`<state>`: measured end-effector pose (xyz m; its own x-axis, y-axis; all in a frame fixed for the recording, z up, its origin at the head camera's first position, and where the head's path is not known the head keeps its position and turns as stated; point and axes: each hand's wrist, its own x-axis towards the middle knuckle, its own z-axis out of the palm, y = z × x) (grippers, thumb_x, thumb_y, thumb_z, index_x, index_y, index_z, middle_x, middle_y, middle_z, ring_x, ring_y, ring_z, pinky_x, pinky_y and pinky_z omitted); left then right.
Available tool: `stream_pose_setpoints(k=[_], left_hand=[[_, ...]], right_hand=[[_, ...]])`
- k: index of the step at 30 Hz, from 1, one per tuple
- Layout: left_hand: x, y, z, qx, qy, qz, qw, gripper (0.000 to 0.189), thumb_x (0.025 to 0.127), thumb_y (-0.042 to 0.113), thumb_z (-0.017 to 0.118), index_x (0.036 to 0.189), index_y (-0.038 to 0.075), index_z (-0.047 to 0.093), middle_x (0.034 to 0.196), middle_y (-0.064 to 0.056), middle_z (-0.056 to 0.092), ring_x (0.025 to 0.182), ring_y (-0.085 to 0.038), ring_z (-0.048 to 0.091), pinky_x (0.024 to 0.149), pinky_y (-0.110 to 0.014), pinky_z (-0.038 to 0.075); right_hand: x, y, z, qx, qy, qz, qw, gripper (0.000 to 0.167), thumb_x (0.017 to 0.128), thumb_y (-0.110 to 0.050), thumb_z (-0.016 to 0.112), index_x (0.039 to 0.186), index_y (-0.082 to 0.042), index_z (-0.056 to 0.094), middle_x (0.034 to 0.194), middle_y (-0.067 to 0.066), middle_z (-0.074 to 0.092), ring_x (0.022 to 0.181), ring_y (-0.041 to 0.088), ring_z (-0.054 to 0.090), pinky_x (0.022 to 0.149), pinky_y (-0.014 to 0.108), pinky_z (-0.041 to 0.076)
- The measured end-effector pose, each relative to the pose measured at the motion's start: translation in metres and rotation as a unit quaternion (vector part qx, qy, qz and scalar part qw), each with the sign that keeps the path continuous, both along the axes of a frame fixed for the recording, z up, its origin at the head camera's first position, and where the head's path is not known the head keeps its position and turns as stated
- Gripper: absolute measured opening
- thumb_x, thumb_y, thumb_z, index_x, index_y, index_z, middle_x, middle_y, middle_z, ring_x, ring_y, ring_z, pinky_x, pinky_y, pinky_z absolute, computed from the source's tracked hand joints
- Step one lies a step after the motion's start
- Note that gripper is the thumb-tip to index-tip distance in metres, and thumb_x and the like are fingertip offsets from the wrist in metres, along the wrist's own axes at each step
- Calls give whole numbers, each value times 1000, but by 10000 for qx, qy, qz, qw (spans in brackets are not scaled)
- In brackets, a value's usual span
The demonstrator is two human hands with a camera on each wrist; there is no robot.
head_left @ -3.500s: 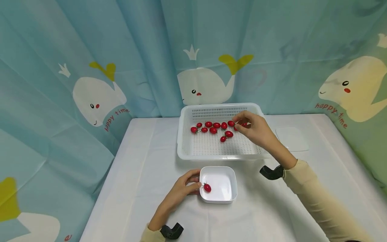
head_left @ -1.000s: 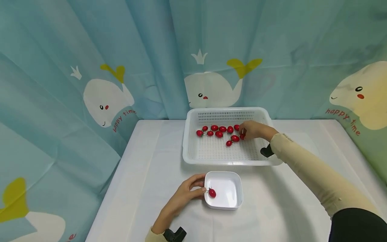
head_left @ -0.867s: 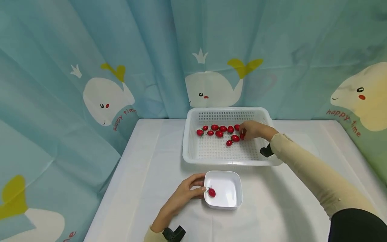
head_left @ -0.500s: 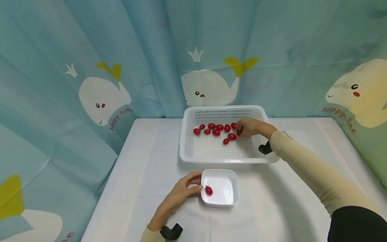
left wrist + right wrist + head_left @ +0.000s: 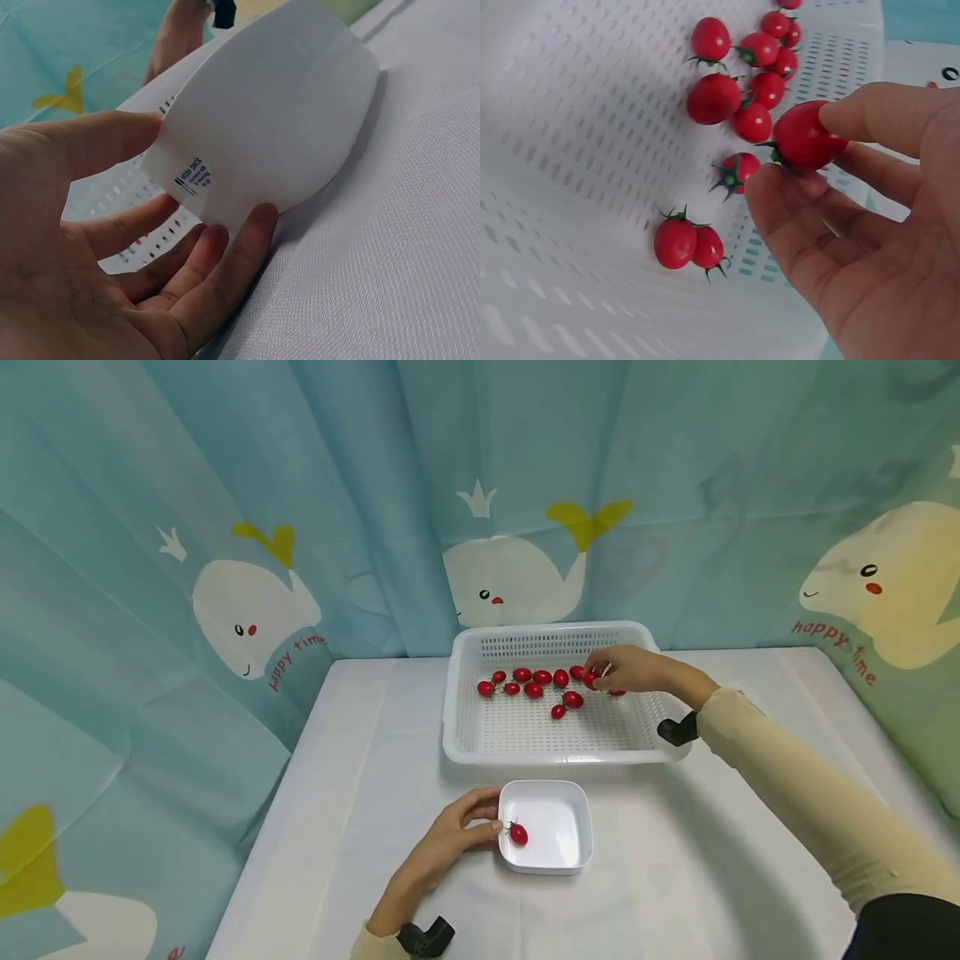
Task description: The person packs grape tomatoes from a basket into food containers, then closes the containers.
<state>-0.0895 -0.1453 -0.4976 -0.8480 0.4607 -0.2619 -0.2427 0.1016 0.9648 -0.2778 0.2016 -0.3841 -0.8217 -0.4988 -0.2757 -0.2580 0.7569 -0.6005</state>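
Note:
My right hand (image 5: 626,668) pinches a red cherry tomato (image 5: 807,136) between thumb and fingers, above the floor of a white perforated basket (image 5: 555,756). Several more cherry tomatoes (image 5: 533,690) lie in the basket, mostly in a loose row towards the back; many carry green stems. In the right wrist view, two tomatoes (image 5: 675,243) touch each other apart from the rest. My left hand (image 5: 450,833) holds the left side of a small white square container (image 5: 558,827), thumb at its rim and fingertips against its outer wall. One cherry tomato (image 5: 518,834) lies inside, by the left wall.
The basket stands at the back of a table with a white cloth (image 5: 360,777), and the small container sits in front of it. Behind hangs a blue curtain (image 5: 360,485) with whale prints. Both wrists wear a black mount (image 5: 426,937).
My right hand has risen slightly in the basket, and the tomato in its fingers now shows more clearly. More tomatoes show to its right. My left hand stays at the container.

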Motion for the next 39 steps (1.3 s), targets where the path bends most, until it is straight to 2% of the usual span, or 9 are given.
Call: stream_pose_setpoints(k=[9,16,18,23,28,31,39], left_hand=[[0,1,1,23,22,-22,10000,58,100,18,69,153,7,48,133,-23,59,114,-16,62,91,-31,63],[-1,3,1,8,-37,-15,10000,58,100,18,69,153,7,48,132,-22,60,115,-17,62,92,-31,63],[0,3,1,1,-55,-12,10000,58,100,19,69,153,8,49,132,-21,60,115,-18,62,92,-32,63],[0,2,2,4,-17,-35,10000,57,100,18,69,153,8,49,134,-22,60,116,-19,62,92,-33,63],[1,1,1,7,-7,-46,10000,57,100,17,68,153,8,48,135,-25,59,118,-20,61,91,-31,63],[1,2,2,12,-13,-47,10000,57,100,17,68,153,8,48,134,-25,59,118,-19,61,91,-30,63],[2,3,3,-62,-28,6,10000,58,100,19,68,153,6,48,136,-24,59,121,-22,61,91,-29,63]], right_hand=[[17,10,1,-881,147,-159,9959,35,103,-16,62,134,-1,64,123,18,66,103,34,68,91,46,62],[33,7,0,-1595,421,-95,9862,34,104,-17,64,134,-1,64,131,17,65,104,32,67,86,26,60],[38,5,-1,-1738,456,-111,9837,34,104,-16,64,134,-1,64,131,16,66,102,30,68,86,24,60],[54,-1,-1,-2108,482,-217,9761,34,103,-16,65,135,-3,63,132,15,66,101,22,71,87,26,60],[73,-9,-5,-2636,492,-194,9632,34,102,-9,64,136,-2,61,138,17,59,114,32,69,88,25,62],[86,-12,-6,-2772,544,-203,9591,35,101,-7,64,136,-4,62,137,16,59,118,35,66,90,24,62],[116,-21,-11,-2921,574,-47,9546,37,101,-8,66,138,-6,62,135,12,65,115,23,68,91,27,62]])
